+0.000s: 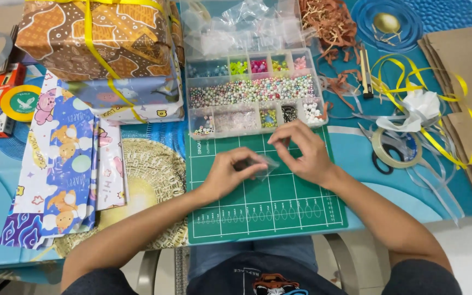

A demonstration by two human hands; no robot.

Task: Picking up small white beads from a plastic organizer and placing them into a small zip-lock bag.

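Both my hands meet over a green cutting mat (263, 210). My left hand (230, 172) pinches a small clear plastic bag (267, 166) at its left side. My right hand (301, 150) has its fingers closed on the top of the same bag. Just beyond the hands lies a clear compartment box (255, 93) filled with pastel beads and small coloured pieces, with its lid open and clear bags on it.
Two wrapped gift boxes (110, 49) with yellow ribbon are stacked at the back left, with sheets of patterned wrapping paper (64, 164) beside them. To the right lie yellow ribbon (411, 82), a tape roll (391, 147), black scissors, brown paper bags (465, 82) and brown paper shreds (329, 22).
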